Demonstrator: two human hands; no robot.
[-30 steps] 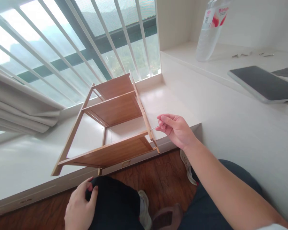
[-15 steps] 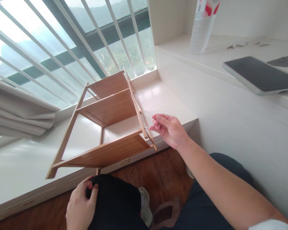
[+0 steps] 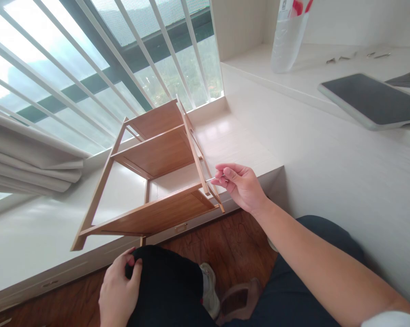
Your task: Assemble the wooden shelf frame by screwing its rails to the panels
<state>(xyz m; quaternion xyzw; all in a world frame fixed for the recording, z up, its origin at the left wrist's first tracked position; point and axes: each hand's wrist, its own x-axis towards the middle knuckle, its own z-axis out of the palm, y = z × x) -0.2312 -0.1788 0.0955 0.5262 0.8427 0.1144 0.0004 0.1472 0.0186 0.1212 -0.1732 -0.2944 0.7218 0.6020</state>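
Observation:
A small wooden shelf rack (image 3: 157,156) with three boards lies tilted on the white window ledge. My right hand (image 3: 241,186) is at its right side, thumb and fingers pinched round a thin silver rod (image 3: 211,179) that looks like a hex key. The rod's tip meets the rack's side rail, at the end of the nearest board; its other end is hidden in my fingers. Down at the lower left, my left hand (image 3: 119,286) rests on my black-trousered knee (image 3: 164,281), thumb apart from the bent fingers and nothing held.
On the raised counter at right stand a clear plastic bottle (image 3: 288,43), a phone (image 3: 373,101), small metal pieces (image 3: 344,57) and a dark scrap (image 3: 407,79). A barred window (image 3: 130,59) rises behind the rack. A grey curtain (image 3: 31,154) hangs at left.
My right fingers have shifted round the rod, the thumb now lying further over it, with the tip still at the rail. The whole view has moved slightly. My left hand stays on the knee.

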